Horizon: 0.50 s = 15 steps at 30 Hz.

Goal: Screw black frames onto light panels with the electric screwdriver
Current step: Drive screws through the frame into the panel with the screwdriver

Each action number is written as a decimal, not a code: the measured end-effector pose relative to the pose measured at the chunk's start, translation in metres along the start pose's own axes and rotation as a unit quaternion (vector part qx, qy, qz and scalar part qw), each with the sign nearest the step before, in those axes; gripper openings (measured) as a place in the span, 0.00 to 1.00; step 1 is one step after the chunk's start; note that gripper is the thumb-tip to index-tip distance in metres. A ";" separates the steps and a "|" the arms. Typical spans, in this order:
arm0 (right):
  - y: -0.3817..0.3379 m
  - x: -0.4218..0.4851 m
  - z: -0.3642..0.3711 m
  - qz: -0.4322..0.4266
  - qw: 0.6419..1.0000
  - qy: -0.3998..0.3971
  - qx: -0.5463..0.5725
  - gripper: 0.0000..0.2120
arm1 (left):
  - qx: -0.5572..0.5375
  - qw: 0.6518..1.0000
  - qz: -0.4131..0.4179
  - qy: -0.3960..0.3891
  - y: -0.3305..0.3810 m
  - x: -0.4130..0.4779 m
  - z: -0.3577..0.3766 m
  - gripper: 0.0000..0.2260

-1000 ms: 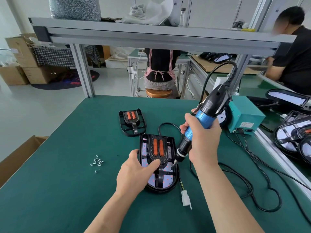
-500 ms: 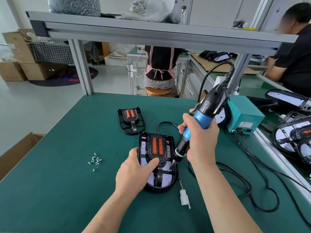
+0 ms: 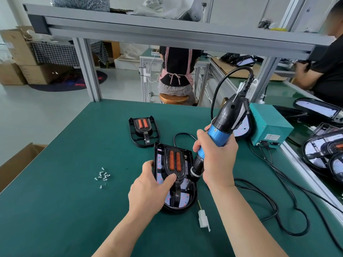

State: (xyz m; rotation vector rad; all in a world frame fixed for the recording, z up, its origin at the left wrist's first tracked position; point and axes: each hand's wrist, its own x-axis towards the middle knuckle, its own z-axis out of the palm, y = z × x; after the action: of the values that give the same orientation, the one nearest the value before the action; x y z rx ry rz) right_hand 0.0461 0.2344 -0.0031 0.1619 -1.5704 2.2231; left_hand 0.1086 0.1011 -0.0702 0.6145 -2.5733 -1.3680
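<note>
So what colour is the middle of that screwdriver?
Bright blue, on the black-topped electric screwdriver; clearest in the head view.

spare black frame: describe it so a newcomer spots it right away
On the green table, find the panel assembly that the left hand holds. The spare black frame lies alone just beyond it, toward the far edge. It shows green table through its openings, not a white panel, and no hand touches it.
</note>
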 end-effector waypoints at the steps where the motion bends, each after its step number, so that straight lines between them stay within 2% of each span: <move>1: 0.001 0.001 0.000 0.000 1.000 -0.005 -0.002 0.09 | -0.001 1.000 -0.001 0.002 0.000 0.000 0.000 0.22; 7: 0.005 0.002 -0.001 0.002 0.999 -0.035 -0.005 0.10 | -0.004 1.000 -0.003 0.004 -0.001 -0.001 0.005 0.19; 15: 0.002 0.007 -0.012 0.041 0.999 -0.017 0.026 0.09 | 0.000 1.000 -0.003 -0.012 0.004 -0.003 0.001 0.20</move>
State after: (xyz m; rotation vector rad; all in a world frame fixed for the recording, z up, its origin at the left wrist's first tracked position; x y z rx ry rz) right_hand 0.0404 0.2462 -0.0071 0.1545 -1.5644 2.3366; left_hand 0.1096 0.1049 -0.0674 0.6089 -2.5922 -1.3852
